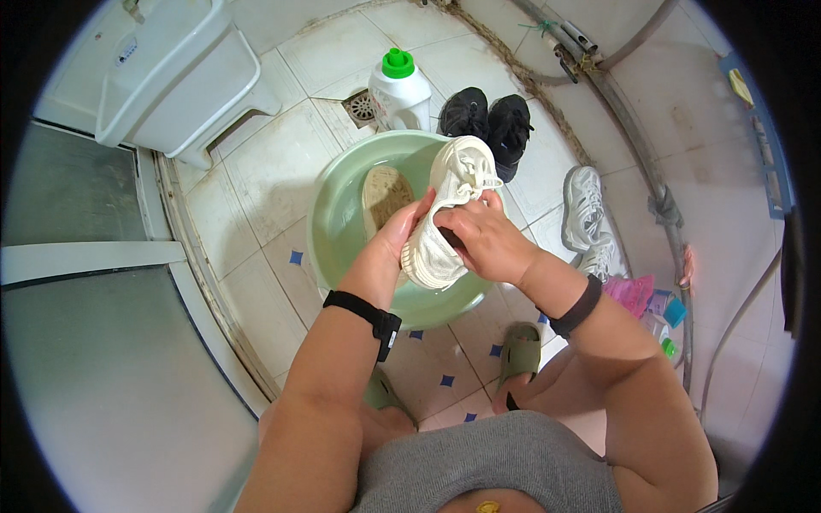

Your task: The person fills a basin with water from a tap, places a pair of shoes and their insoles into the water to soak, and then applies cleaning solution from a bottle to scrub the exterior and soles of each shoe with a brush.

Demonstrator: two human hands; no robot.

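Over the basin I hold a cream-white lace-up sneaker [432, 256], its toe pointing away from me. My left hand [404, 227] grips the sneaker's left side along the sole. My right hand [489, 242] is closed at its opening, fingers curled over the collar and partly inside. A dark patch shows under those fingers; whether it is the lining or a held thing, I cannot tell. Below, a second shoe [386, 195] rests sole up in the pale green basin [323, 256], which has water in it.
Behind the basin stand a white bottle with a green cap [398, 94], a floor drain [359, 107] and black shoes [487, 128]. White sneakers [586, 209], a pink package [631, 295] and bottles [667, 321] line the right wall. A white plastic stool [201, 94] is at far left.
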